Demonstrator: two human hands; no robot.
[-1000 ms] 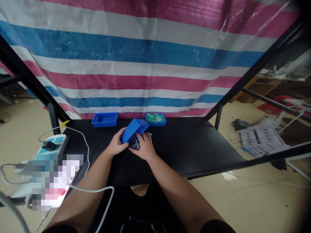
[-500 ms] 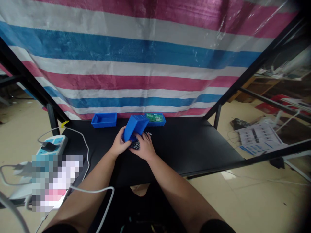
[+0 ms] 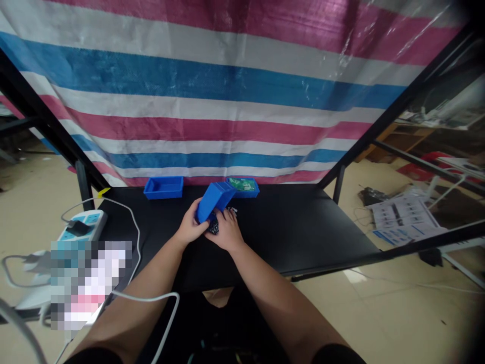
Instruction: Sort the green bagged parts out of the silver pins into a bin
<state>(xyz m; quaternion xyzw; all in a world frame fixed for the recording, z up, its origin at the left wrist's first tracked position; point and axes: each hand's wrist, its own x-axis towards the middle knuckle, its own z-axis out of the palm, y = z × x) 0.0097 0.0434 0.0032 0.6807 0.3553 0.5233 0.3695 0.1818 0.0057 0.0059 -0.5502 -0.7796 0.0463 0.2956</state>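
Arms (image 3: 278, 288) stretched forward, converging. Left hand (image 3: 192, 222) curled in grip; right hand (image 3: 229, 231) close by, back upward, pointing forward.

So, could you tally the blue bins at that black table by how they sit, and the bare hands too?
Upright: 2, the left bin and the right bin with green circuit boards in it
Tilted: 1, the held bin
Hands: 2, the left hand and the right hand
Total: 5
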